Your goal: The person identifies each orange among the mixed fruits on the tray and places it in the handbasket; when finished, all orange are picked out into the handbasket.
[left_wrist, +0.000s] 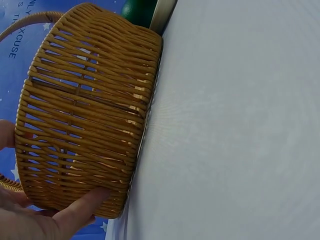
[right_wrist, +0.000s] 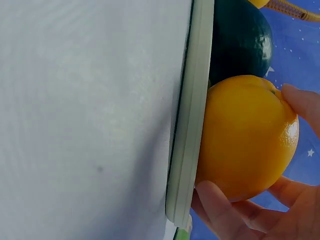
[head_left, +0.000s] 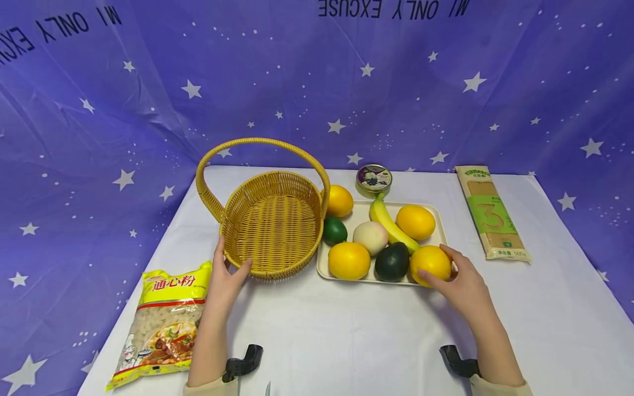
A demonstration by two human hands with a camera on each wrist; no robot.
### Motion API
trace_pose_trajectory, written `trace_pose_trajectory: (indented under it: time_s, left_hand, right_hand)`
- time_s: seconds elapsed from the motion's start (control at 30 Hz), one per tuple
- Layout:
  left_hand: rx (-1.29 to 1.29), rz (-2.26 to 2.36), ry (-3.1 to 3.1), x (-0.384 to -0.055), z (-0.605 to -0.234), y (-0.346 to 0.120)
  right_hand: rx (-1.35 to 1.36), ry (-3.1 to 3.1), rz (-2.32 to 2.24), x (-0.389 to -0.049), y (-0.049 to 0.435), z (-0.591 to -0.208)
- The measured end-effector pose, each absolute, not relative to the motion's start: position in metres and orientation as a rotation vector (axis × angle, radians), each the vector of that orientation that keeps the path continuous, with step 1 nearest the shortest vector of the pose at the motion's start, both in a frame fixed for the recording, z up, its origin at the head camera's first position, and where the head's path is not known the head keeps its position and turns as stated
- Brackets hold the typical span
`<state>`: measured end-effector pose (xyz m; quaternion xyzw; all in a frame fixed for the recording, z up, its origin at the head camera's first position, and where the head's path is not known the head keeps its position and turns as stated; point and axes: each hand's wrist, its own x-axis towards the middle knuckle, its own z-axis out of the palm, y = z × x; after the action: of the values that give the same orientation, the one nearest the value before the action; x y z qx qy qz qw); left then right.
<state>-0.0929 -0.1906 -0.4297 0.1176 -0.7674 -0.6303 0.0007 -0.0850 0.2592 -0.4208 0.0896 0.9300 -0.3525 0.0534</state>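
Observation:
My left hand [head_left: 228,280] grips the front left of a woven wicker basket [head_left: 277,231] with a tall hoop handle. In the left wrist view, the thumb presses on the basket's outer wall [left_wrist: 90,115]. Nothing lies inside the basket. On the right, my right hand [head_left: 463,283] holds an orange [head_left: 430,264], thumb and fingers spread around it. This orange sits at the front right corner of a cream tray [head_left: 441,212], against a dark avocado [head_left: 392,262]. The right wrist view shows the orange [right_wrist: 247,137] right at the tray's rim.
Also on the tray are a banana [head_left: 391,223], a pale peach [head_left: 370,237], a green fruit [head_left: 334,231] and more oranges [head_left: 349,260]. Behind it stands a round tin [head_left: 373,180]. A macaroni bag [head_left: 165,324] lies far left, a noodle pack [head_left: 492,214] far right.

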Motion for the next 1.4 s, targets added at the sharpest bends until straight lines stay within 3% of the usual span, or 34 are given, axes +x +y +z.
trace_pose_trajectory:
  time_s: [0.33,0.67,1.03,1.4]
  left_hand:
    - [0.405,-1.999,-2.397,-0.092,-0.433,-0.191]
    - [0.411,-2.033,-2.360,-0.091,-0.433,-0.191]
    - [0.410,-2.069,-2.336,-0.090,-0.431,-0.191]
    - [0.418,-2.088,-2.332,-0.092,-0.431,-0.191]
  right_hand:
    - [0.276,2.880,-1.116,-0.082,0.256,-0.410]
    - [0.087,2.960,-1.216,-0.089,0.233,-0.380]
    - [-0.248,2.751,-1.471,-0.116,0.154,-0.357]
    - [-0.646,2.695,-1.395,-0.152,0.060,-0.374]
